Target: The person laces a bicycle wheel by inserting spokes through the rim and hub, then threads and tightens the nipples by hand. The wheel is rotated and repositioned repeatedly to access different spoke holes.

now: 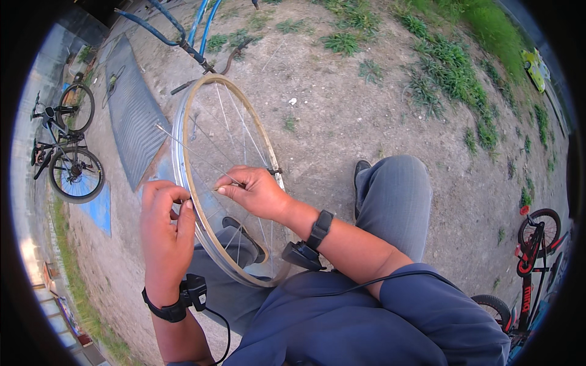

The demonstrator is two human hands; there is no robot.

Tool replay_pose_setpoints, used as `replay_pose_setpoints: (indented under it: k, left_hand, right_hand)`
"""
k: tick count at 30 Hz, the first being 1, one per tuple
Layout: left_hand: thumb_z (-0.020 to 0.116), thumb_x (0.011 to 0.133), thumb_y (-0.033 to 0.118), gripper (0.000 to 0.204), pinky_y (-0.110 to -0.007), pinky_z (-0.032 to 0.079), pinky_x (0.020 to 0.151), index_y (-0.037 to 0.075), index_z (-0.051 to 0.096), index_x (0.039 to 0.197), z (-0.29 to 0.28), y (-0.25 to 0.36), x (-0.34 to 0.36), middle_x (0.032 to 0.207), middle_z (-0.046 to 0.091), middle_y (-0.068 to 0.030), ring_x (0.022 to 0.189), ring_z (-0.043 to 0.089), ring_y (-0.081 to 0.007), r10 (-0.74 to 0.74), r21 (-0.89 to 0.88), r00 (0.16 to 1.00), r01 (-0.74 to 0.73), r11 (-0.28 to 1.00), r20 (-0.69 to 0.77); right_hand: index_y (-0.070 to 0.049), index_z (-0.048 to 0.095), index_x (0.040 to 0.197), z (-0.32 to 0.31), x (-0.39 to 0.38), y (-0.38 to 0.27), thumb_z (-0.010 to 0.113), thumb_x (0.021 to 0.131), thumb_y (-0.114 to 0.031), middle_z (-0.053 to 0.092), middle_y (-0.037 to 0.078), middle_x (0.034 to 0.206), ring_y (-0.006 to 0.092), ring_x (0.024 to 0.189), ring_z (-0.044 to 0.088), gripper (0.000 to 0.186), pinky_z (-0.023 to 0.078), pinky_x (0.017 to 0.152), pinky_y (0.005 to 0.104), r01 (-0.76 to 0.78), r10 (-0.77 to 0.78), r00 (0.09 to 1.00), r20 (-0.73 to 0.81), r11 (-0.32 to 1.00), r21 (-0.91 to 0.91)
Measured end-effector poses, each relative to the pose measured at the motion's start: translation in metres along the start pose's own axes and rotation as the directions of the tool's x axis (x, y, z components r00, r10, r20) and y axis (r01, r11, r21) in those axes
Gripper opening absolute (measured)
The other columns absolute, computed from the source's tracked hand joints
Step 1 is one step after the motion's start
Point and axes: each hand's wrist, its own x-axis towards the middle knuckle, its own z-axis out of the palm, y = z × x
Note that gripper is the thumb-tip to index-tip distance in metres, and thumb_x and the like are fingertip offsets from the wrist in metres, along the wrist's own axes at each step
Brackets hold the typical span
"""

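A bare bicycle wheel rim point(180, 116) with thin metal spokes stands upright on my lap, its lower edge between my knees. My left hand point(163, 226) pinches the rim's near left edge with curled fingers. My right hand point(253, 190) reaches through the wheel and grips a loose spoke point(183, 147) that runs up and left past the rim. Both wrists wear black bands with small devices and a cable. I sit in blue-grey trousers, one dark shoe point(360, 171) showing on the dirt.
A blue bicycle frame point(183, 33) lies at the top beyond the rim. A grey ribbed mat point(131, 110) lies to the left. A black bicycle point(64, 152) stands far left, a red and black one point(534, 250) at right. Grass patches edge the dirt.
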Motion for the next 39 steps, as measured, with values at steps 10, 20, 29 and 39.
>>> replay_pose_setpoints:
  k: [10,20,29,39]
  left_hand:
    - [0.065,0.092,0.0,0.01,-0.033,0.049,0.072,0.002,0.063,0.102,0.0,-0.001,-0.001,0.105,0.059,-0.0105,0.089,0.061,-0.023,0.014,0.009,1.0,-0.014,1.0,-0.023]
    - [0.065,0.09,-0.003,0.014,-0.032,0.049,0.068,0.002,0.064,0.103,0.001,-0.004,-0.002,0.106,0.06,-0.0103,0.088,0.062,-0.0218,-0.017,0.006,0.999,0.017,1.0,-0.032]
    - [0.065,0.09,-0.002,0.017,-0.031,0.049,0.07,0.002,0.062,0.106,0.002,-0.003,-0.003,0.105,0.06,-0.0097,0.085,0.061,-0.0198,-0.034,-0.008,0.999,0.034,0.999,-0.016]
    - [0.06,0.101,0.001,0.013,-0.026,0.053,0.078,0.002,0.062,0.114,0.039,-0.049,-0.017,0.103,0.069,-0.0064,0.084,0.063,-0.0123,-0.484,-0.761,0.864,0.408,0.504,0.143]
  right_hand:
    - [-0.005,0.073,0.105,0.007,0.0,0.002,0.074,0.097,-0.009,0.069,-0.003,0.096,0.0028,0.082,0.059,0.009,0.05,0.071,0.0228,-0.149,0.158,0.987,-0.008,0.942,0.3]
    - [-0.006,0.071,0.103,0.004,0.0,0.003,0.074,0.097,-0.008,0.068,-0.005,0.094,0.0017,0.083,0.057,0.007,0.05,0.074,0.0216,-0.143,0.145,0.989,0.013,0.955,0.26]
    - [-0.006,0.071,0.104,0.002,-0.001,0.001,0.074,0.097,-0.008,0.068,-0.005,0.095,0.0023,0.085,0.058,0.007,0.05,0.075,0.022,-0.141,0.135,0.99,0.044,0.969,0.203]
    - [-0.006,0.071,0.103,-0.001,0.002,0.007,0.073,0.098,-0.008,0.068,-0.004,0.096,0.0032,0.087,0.058,0.006,0.05,0.076,0.0228,-0.113,0.113,0.994,0.011,0.976,0.187]
